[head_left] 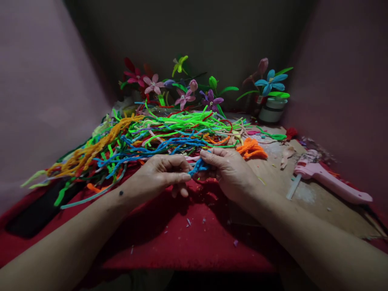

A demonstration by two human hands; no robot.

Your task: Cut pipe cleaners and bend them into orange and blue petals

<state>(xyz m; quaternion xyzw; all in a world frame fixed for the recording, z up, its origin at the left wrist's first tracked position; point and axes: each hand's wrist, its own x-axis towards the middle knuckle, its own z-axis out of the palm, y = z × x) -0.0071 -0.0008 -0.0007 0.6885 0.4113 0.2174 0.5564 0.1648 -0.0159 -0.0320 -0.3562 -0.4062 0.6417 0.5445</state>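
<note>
One blue pipe cleaner (198,166), fuzzy and bent short, sits between both hands above the red cloth (194,238). Left hand (163,171) and right hand (228,169) each pinch one end. Behind: one loose multicolour pile (169,129), too tangled to count. One orange bundle (251,148), one pink glue gun (330,182) on the right.

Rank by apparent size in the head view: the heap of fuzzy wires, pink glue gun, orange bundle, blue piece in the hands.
1. heap of fuzzy wires
2. pink glue gun
3. orange bundle
4. blue piece, partly covered, so its true size is unsure
</note>
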